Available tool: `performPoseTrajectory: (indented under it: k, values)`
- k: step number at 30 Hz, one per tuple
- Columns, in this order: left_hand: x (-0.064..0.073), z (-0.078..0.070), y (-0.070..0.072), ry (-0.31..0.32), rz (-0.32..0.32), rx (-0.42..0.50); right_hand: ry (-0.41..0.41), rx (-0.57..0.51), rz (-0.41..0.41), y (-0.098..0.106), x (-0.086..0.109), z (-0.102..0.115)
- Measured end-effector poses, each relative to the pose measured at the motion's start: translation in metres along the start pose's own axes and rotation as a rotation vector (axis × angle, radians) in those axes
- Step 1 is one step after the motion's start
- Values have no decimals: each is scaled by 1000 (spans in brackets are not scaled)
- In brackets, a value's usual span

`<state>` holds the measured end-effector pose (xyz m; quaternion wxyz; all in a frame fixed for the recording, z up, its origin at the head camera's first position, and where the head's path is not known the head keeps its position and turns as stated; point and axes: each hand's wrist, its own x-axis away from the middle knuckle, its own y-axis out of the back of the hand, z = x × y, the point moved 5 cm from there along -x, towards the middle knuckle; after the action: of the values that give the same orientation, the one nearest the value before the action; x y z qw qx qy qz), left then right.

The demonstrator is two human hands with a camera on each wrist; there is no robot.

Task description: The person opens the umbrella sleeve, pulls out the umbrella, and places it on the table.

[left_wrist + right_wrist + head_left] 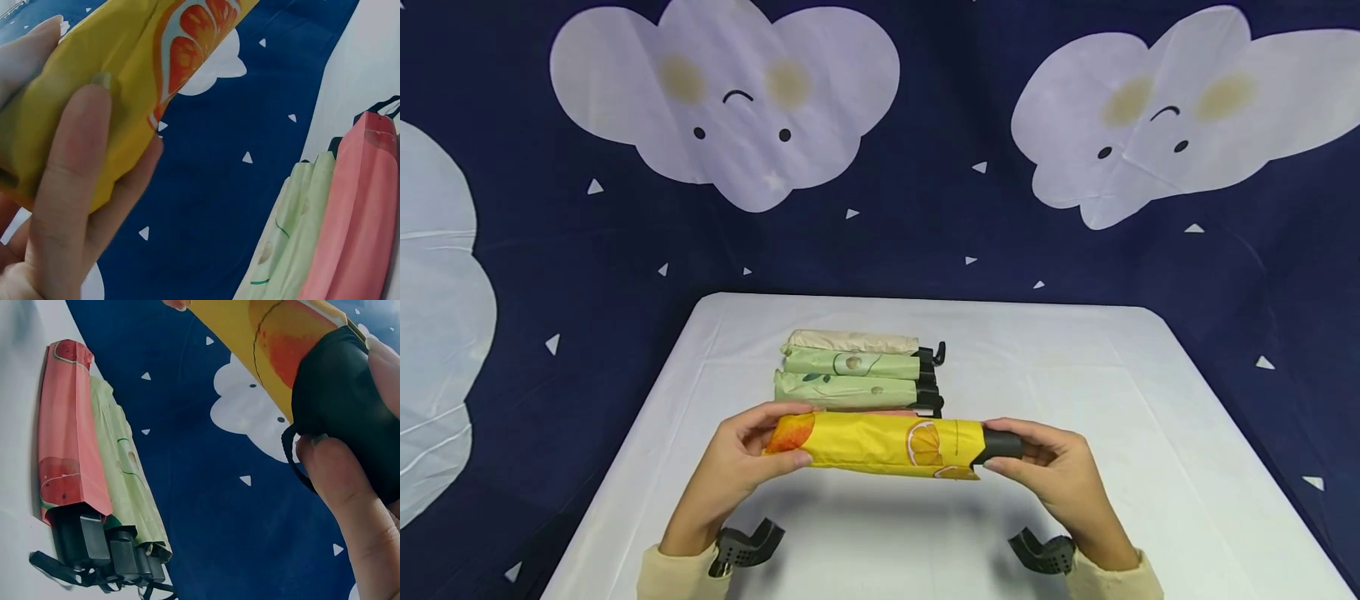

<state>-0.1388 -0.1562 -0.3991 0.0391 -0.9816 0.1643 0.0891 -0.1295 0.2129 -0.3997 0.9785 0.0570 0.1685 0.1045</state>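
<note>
A folded yellow umbrella [872, 443] with orange-slice prints is held level above the table by both hands. My left hand [748, 454] grips its fabric end, thumb in front and fingers behind. At the other end my right hand [1052, 462] grips the black handle [1002, 445]; a dark strap loop [292, 456] hangs from it in the right wrist view. Behind the yellow one lies a folded pink umbrella [72, 437] with watermelon prints, mostly hidden in the head view. Beyond it lie two light green umbrellas [842, 389] and a cream umbrella [853, 342], side by side.
The row of umbrellas rests on a white-covered table [1037, 375], handles toward the right. A dark blue cloth [925, 242] with white clouds hangs behind the table. Black wrist mounts [748, 546] stick out from both cream sleeves [1112, 579].
</note>
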Motion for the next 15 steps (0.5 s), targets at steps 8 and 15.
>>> performPoseTrajectory:
  k: [8, 15]
  values:
    - [3, 5, 3, -36, -26, 7, -7, -34, 7, 0, 1, -6]
    - [7, 3, 9, -69, -16, 9, -31, -58, -28, 11, 6, -11]
